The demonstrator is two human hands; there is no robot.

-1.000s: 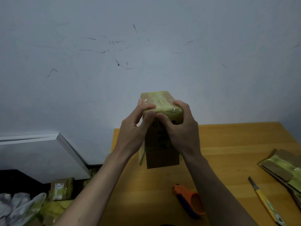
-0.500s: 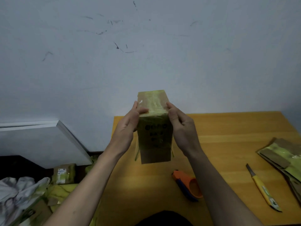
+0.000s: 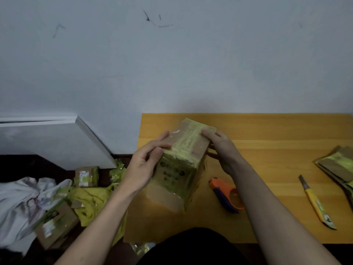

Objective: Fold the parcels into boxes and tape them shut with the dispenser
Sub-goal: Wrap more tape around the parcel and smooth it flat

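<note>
Cardboard box (image 3: 179, 169), brown, oblong and wrapped in yellow-green tape, stood tilted at the centre of the frame over the near left part of the orange-yellow wooden table (image 3: 267, 131), held between both hands; whether its lower end touched the tabletop could not be told. Nearest the camera, a dark garment filled the bottom centre. The left hand (image 3: 145, 165) held the box's left side, thumb pressed on the printed near face and fingers lying together along the top edge. The right hand (image 3: 221, 150) clasped the right side, fingers close together with their tips on the taped top. Just right of the box lay an orange and blue tape dispenser (image 3: 227, 195) on the table, partly behind the right forearm. Further right lay a yellow-handled utility knife (image 3: 315, 203), and at the right edge a stack of flattened taped cardboard parcels (image 3: 338, 165). In the lower left, off the table, sat crumpled white cloth (image 3: 21, 199), crumpled yellow tape scraps (image 3: 89, 199) and two small taped cartons (image 3: 87, 175). Beyond them a white board (image 3: 47, 142) leaned against the scuffed grey wall (image 3: 172, 64).
</note>
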